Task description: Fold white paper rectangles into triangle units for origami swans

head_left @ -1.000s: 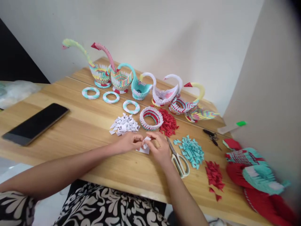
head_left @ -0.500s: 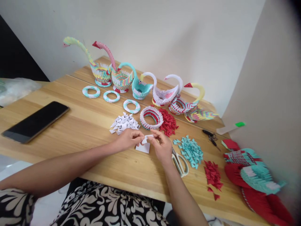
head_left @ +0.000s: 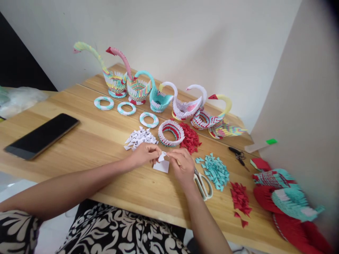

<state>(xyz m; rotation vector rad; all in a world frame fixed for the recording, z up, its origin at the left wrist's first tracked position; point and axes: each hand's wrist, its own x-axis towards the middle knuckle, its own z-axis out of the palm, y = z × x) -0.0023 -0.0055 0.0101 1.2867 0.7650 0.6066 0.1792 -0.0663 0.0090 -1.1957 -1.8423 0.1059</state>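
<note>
Between my two hands is a small white piece of paper point(head_left: 162, 156), partly folded. My left hand point(head_left: 145, 154) pinches its left side with thumb and fingers. The fingertips of my right hand point(head_left: 182, 162) are closed on its right corner. Below it on the table lies a flat white paper rectangle point(head_left: 161, 166). Just beyond my left hand is a pile of white folded paper triangles point(head_left: 140, 137). A ring of white, red and teal folded pieces point(head_left: 171, 133) stands beyond my hands. Scissors point(head_left: 203, 183) lie beside my right wrist.
Paper swans point(head_left: 160, 100) line the back of the table point(head_left: 87, 151), with three flat teal-and-white rings point(head_left: 126, 108) before them. Red point(head_left: 190, 137) and teal triangles point(head_left: 215, 171) lie in piles. A phone point(head_left: 42, 135) is at left, larger red-and-teal paper models point(head_left: 293, 201) at right.
My right fingers have shifted from spread along the paper's top to a closed pinch at its right corner. The paper now sits tilted, with a narrow point toward my right hand.
</note>
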